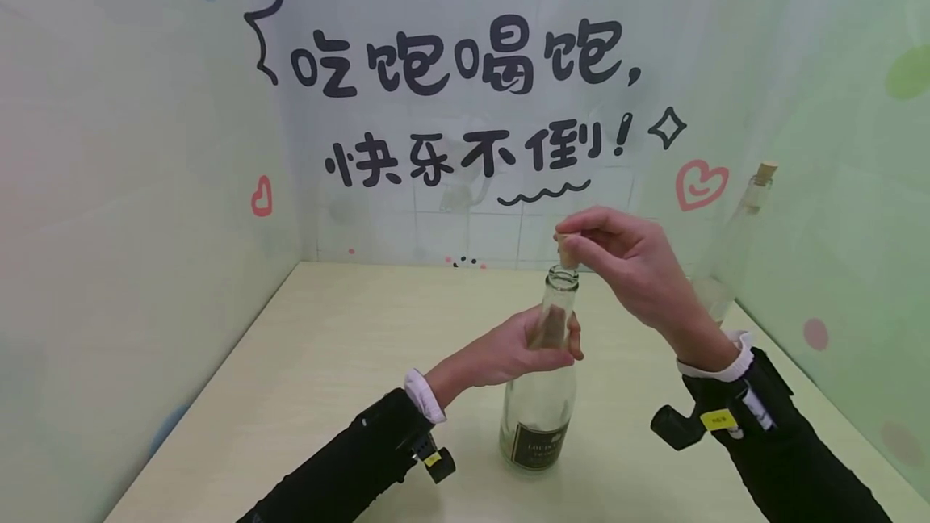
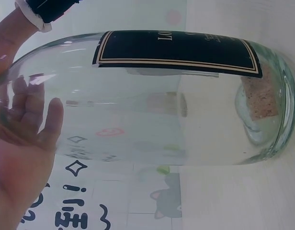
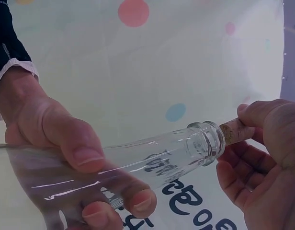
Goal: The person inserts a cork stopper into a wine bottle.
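A clear glass bottle [image 1: 539, 402] with a black label [image 2: 176, 50] is upright at the middle right of the table. Around the lower part of its neck, my left hand [image 1: 508, 349] grips the glass, fingers wrapped behind. My right hand [image 1: 635, 269] pinches a cork [image 1: 569, 253] between thumb and forefinger, straight above the mouth. In the right wrist view, the cork's [image 3: 233, 132] lower end sits right at the bottle's rim [image 3: 207, 141]. A brown, cork-like patch [image 2: 260, 98] shows through the glass near the base in the left wrist view.
Another clear bottle [image 1: 729, 244] with a cork in it stands at the back right, partly hidden by my right wrist. The pale wooden table [image 1: 349, 329] is bounded by a printed back wall [image 1: 407, 224] and side walls left and right.
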`<action>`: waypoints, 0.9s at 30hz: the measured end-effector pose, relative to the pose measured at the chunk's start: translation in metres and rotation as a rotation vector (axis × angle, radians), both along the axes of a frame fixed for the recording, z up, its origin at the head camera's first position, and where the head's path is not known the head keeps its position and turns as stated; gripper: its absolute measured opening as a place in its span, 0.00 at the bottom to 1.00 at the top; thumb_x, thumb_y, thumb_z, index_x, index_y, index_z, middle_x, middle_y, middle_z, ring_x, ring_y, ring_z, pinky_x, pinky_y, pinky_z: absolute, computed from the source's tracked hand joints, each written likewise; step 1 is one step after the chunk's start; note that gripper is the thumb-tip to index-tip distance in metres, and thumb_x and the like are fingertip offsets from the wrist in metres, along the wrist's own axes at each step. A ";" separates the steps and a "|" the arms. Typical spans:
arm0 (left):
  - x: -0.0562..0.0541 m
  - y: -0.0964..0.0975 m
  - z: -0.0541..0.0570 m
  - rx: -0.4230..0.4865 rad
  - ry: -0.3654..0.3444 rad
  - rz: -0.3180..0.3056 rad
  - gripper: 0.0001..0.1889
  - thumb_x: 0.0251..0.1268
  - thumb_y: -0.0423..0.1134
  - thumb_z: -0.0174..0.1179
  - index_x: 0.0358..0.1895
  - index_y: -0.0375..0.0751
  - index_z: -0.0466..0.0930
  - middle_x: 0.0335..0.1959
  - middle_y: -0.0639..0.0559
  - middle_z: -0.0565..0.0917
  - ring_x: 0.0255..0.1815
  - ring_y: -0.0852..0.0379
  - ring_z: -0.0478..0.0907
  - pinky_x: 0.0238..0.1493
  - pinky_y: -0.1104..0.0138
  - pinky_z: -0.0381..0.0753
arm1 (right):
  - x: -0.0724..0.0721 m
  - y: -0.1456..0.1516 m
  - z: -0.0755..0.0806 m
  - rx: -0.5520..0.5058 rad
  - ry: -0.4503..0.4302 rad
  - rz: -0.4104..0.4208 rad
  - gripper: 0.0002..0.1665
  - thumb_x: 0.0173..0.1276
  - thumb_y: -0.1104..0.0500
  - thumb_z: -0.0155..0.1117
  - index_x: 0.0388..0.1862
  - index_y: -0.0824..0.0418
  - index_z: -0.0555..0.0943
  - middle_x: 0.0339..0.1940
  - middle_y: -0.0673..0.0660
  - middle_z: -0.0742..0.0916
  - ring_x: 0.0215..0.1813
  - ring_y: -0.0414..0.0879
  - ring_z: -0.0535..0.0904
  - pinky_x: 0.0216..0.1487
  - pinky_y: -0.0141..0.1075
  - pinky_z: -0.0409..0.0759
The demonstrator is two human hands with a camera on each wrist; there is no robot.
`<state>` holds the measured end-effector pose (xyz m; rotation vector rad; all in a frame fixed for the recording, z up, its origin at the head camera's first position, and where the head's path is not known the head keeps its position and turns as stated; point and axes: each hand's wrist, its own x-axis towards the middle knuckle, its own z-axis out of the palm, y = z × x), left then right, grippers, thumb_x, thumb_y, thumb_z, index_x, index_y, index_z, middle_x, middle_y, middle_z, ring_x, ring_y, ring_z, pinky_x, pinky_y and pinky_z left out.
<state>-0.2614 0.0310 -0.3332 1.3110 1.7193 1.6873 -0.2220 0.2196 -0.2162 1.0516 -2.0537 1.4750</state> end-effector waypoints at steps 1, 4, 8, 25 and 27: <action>0.000 0.000 0.000 0.000 0.000 -0.001 0.16 0.73 0.28 0.59 0.59 0.34 0.68 0.47 0.50 0.79 0.55 0.59 0.80 0.63 0.62 0.78 | 0.000 0.000 -0.001 0.001 -0.001 -0.003 0.09 0.73 0.73 0.62 0.50 0.72 0.84 0.41 0.57 0.88 0.38 0.45 0.85 0.49 0.32 0.86; 0.000 0.000 0.000 -0.002 0.004 -0.003 0.16 0.74 0.28 0.58 0.59 0.35 0.68 0.48 0.50 0.78 0.55 0.59 0.80 0.63 0.62 0.77 | -0.001 0.000 -0.004 0.000 -0.009 -0.004 0.09 0.74 0.73 0.62 0.50 0.72 0.84 0.41 0.58 0.88 0.39 0.45 0.86 0.50 0.33 0.86; 0.000 0.000 0.000 0.001 0.014 -0.012 0.16 0.74 0.28 0.58 0.59 0.36 0.68 0.48 0.49 0.78 0.55 0.59 0.80 0.64 0.61 0.77 | -0.001 -0.001 -0.007 -0.006 -0.022 -0.002 0.09 0.74 0.72 0.62 0.50 0.72 0.84 0.41 0.58 0.88 0.39 0.45 0.85 0.50 0.33 0.86; 0.000 0.001 -0.001 0.008 -0.007 -0.005 0.16 0.74 0.27 0.58 0.60 0.33 0.68 0.49 0.50 0.77 0.55 0.59 0.80 0.63 0.62 0.77 | -0.001 -0.002 -0.016 -0.023 0.013 -0.014 0.10 0.73 0.74 0.61 0.50 0.71 0.84 0.45 0.54 0.88 0.43 0.45 0.85 0.52 0.31 0.84; 0.000 0.000 -0.001 0.005 -0.008 -0.005 0.16 0.74 0.27 0.58 0.60 0.34 0.68 0.49 0.50 0.77 0.55 0.59 0.80 0.63 0.62 0.77 | -0.001 -0.002 -0.018 -0.035 0.017 0.003 0.10 0.72 0.75 0.62 0.50 0.72 0.84 0.45 0.55 0.88 0.43 0.45 0.85 0.52 0.31 0.84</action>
